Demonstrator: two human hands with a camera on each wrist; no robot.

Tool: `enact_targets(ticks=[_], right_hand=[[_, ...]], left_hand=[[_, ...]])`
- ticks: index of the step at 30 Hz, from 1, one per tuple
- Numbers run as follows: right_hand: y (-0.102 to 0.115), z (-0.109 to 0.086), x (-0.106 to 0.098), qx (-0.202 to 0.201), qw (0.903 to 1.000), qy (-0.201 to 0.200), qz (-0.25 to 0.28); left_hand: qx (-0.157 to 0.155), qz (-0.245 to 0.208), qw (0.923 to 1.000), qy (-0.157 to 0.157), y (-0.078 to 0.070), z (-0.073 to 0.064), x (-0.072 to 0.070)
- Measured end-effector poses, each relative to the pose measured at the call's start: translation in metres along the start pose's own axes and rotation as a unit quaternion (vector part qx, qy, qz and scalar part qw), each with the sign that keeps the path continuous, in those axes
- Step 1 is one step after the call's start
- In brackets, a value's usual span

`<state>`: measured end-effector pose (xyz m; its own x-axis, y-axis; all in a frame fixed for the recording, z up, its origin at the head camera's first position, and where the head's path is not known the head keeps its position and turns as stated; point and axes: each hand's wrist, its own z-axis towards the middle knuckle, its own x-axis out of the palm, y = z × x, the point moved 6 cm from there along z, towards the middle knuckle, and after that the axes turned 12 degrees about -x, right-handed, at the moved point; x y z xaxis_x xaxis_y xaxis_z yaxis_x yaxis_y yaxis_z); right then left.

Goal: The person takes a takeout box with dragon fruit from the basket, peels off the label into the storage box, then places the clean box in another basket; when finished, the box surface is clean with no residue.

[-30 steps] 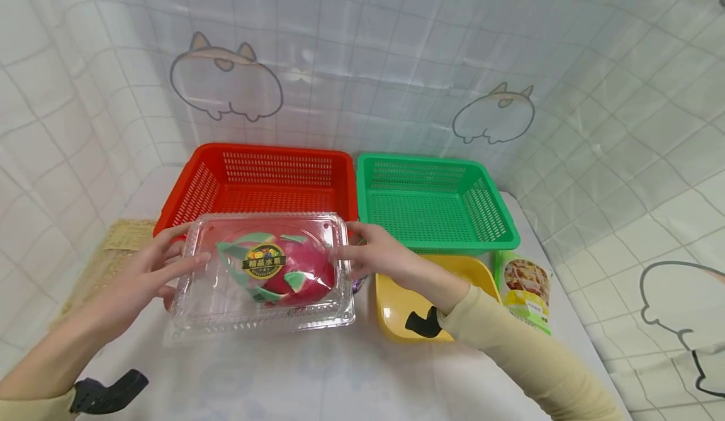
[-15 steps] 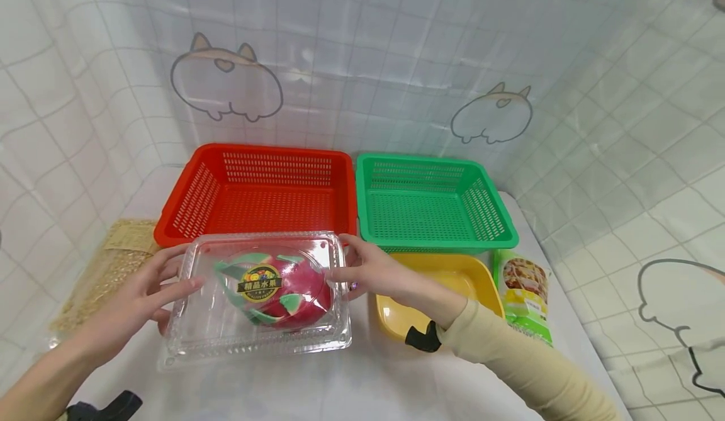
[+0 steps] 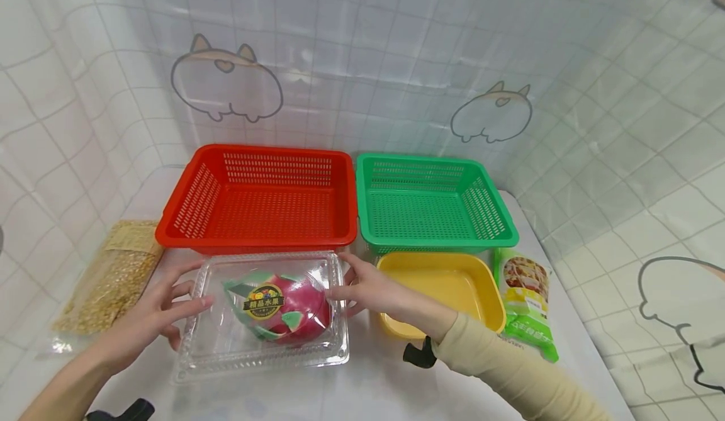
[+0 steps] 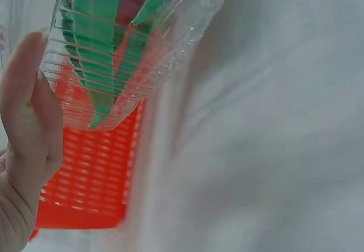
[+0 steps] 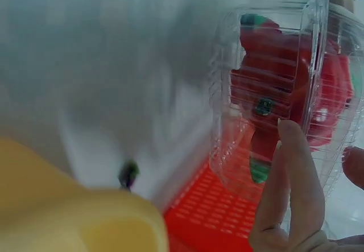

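A clear plastic clamshell fruit box [image 3: 212, 345] with a round fruit label is held level between both hands, in front of the red basket. Inside it lies a pink dragon fruit [image 3: 310, 301] with green scales. My left hand [image 3: 144, 317] grips the box's left end, thumb on the lid's edge and fingers at the side. At the right end, my right hand [image 3: 370, 292] pinches it between thumb and fingers. The right wrist view shows those fingertips [image 5: 293, 149] against the ribbed side wall. In the left wrist view the box [image 4: 165, 47] appears raised off the white table.
The red basket [image 3: 255, 243] and green basket [image 3: 430, 243] stand side by side at the back. A yellow basin [image 3: 453, 295] is under my right forearm. A bag of grain [image 3: 107, 282] lies left, a green food packet [image 3: 527, 301] right.
Both hands have brought the fruit box down and toward the front, away from the red basket's rim. The grip at both ends looks the same.
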<state>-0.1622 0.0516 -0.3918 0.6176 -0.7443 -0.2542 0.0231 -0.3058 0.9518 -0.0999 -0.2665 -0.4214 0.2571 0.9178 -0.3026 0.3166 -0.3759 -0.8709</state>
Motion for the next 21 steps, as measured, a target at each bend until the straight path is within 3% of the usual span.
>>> enact_targets(ticks=[5, 10, 21], right_hand=[[-0.011, 0.002, 0.005, 0.005, 0.9999, 0.006, 0.008], [-0.018, 0.008, 0.007, -0.001, 0.9999, 0.010, 0.004], [-0.023, 0.017, 0.004, -0.006, 1.0000, 0.003, -0.006]], left_hand=[[-0.035, -0.002, 0.9994, 0.004, 0.017, 0.011, 0.001], [-0.052, 0.003, 0.9986, 0.003, 0.023, 0.021, 0.000], [-0.046, 0.003, 0.9989, -0.004, 0.027, 0.036, -0.002]])
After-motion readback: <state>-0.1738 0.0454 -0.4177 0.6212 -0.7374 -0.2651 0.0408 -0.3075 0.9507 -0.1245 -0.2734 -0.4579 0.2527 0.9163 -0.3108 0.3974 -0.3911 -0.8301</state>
